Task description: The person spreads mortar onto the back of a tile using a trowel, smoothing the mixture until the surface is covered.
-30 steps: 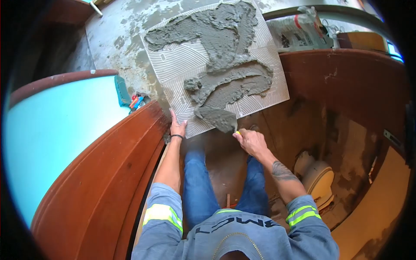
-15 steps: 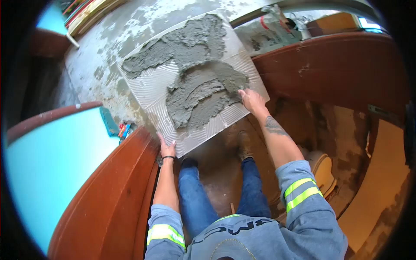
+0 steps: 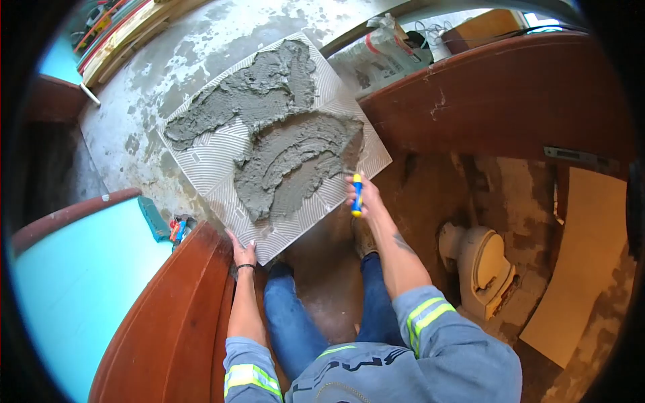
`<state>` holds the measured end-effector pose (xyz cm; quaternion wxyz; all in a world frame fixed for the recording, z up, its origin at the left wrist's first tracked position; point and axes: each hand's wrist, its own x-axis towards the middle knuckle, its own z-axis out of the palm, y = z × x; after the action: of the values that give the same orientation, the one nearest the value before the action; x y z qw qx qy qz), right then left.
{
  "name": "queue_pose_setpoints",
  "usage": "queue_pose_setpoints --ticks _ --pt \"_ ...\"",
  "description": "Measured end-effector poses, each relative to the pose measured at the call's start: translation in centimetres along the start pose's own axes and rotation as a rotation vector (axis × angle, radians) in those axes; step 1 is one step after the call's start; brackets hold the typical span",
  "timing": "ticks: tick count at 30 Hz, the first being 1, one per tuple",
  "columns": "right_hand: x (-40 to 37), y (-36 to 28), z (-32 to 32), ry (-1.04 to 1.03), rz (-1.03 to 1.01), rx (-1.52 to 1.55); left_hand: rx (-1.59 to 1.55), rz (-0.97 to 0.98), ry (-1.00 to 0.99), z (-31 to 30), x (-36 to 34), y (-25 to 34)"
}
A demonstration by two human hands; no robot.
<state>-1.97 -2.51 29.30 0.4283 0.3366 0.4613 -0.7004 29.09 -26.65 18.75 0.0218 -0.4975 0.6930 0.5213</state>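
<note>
A large square tile with a ribbed back is tilted across the view, its back facing up. Thick grey mortar lies over much of it in uneven heaps and swept curves. My left hand grips the tile's near left corner, fingers along the edge. In my right hand, closed round its blue and yellow handle, is a trowel. The trowel's blade rests against the mortar near the tile's right side, partly smeared with it.
Brown wooden doors flank me, one to the right, another to the left. A toilet and a leaning board stand at lower right. Beyond the tile sits a wrapped box. Small tools lie on the floor at left.
My right hand has drawn the trowel toward me and turned, so its handle now shows. The view has shifted, moving the tile left in the picture. My left hand keeps its corner.
</note>
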Motion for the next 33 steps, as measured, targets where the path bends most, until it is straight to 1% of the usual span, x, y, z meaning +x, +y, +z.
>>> queue_pose_setpoints --ticks 2,4,5,7,8,9,10,12,14,15,16,17,18,20,22,23,24,25,26,28,29,30,31,32,33 --pt "3.0 -1.3 3.8 -0.031 0.013 -0.013 0.114 0.084 0.042 -0.1 -0.2 0.0" --pt "6.1 -3.4 6.4 -0.114 0.048 -0.112 0.107 0.036 0.032 -0.3 -0.4 0.7" --pt "6.7 -4.1 8.1 -0.115 0.055 -0.119 0.111 0.008 0.032 -0.3 -0.4 1.2" --pt "6.4 -4.3 10.5 -0.009 0.031 -0.537 0.122 -0.040 0.026 -0.4 -1.1 1.7" --pt "5.6 -4.1 10.1 -0.008 0.041 -0.536 0.110 -0.089 0.005 -0.5 -1.2 2.0" --pt "4.2 -4.1 9.3 -0.021 -0.044 -0.861 0.096 -0.131 -0.012 -0.8 -1.1 2.6" --pt "2.7 -4.3 8.5 -0.037 -0.139 -1.187 0.097 -0.128 -0.006 -1.0 -1.0 2.8" --pt "1.6 -4.4 4.5 -0.049 -0.443 -1.692 0.117 -0.019 0.024 -0.9 -1.2 2.4" --pt "-4.4 -5.1 6.3 0.109 -0.495 -1.894 0.146 0.007 0.045 -0.6 -0.7 1.9" --pt "-4.8 -5.4 7.0 0.107 -0.493 -1.899 0.127 -0.013 0.039 -0.6 -0.9 2.2" --pt "-4.9 -5.3 7.7 0.147 -0.517 -1.936 0.112 -0.031 0.033 -0.5 -1.1 1.9" --pt "-4.5 -5.2 8.3 0.185 -0.546 -1.972 0.112 -0.032 0.037 -0.3 -1.0 1.6" --pt "-3.2 -5.4 9.0 0.182 -0.548 -1.969 0.105 -0.002 0.044 -0.3 -0.9 1.3" --pt "1.1 -6.8 10.6 0.250 -0.710 -1.984 0.102 0.027 0.052 -0.2 -0.7 1.0" --pt "4.6 -8.0 11.4 0.311 -0.809 -1.924 0.109 -0.021 0.020 -0.6 -1.0 1.7" --pt "7.0 -8.0 10.8 0.312 -0.799 -1.921 0.116 -0.024 0.014 -0.7 -1.0 2.2" --pt "9.6 -7.6 9.4 0.331 -0.864 -1.830 0.069 -0.096 -0.014 -0.7 -1.1 2.8" --pt "10.7 -7.2 8.6 0.356 -0.930 -1.733 0.023 -0.162 -0.043 -1.0 -1.2 3.3" --pt "9.2 -7.2 9.8 0.366 -0.936 -1.730 0.022 -0.153 -0.048 -0.7 -0.9 2.4" --pt "4.9 -6.6 11.7 0.174 -0.239 -0.868 0.100 0.035 0.028 -0.3 -0.7 1.0" --pt "3.6 -6.7 12.0 0.184 -0.217 -0.853 0.089 0.042 0.029 -0.4 -0.6 1.8" --pt "2.6 -6.9 12.5 0.183 -0.224 -0.862 0.096 -0.019 0.016 -0.6 -0.8 2.5" --pt "2.2 -6.8 12.6 0.181 -0.309 -0.972 0.107 -0.085 0.002 -0.6 -0.9 2.5" --pt "1.9 -6.6 12.6 0.180 -0.390 -1.079 0.103 -0.090 0.002 -0.5 -0.9 2.2" --pt "3.0 -7.1 13.3 0.165 -0.453 -1.217 0.082 -0.051 0.014 -0.4 -0.8 2.0"
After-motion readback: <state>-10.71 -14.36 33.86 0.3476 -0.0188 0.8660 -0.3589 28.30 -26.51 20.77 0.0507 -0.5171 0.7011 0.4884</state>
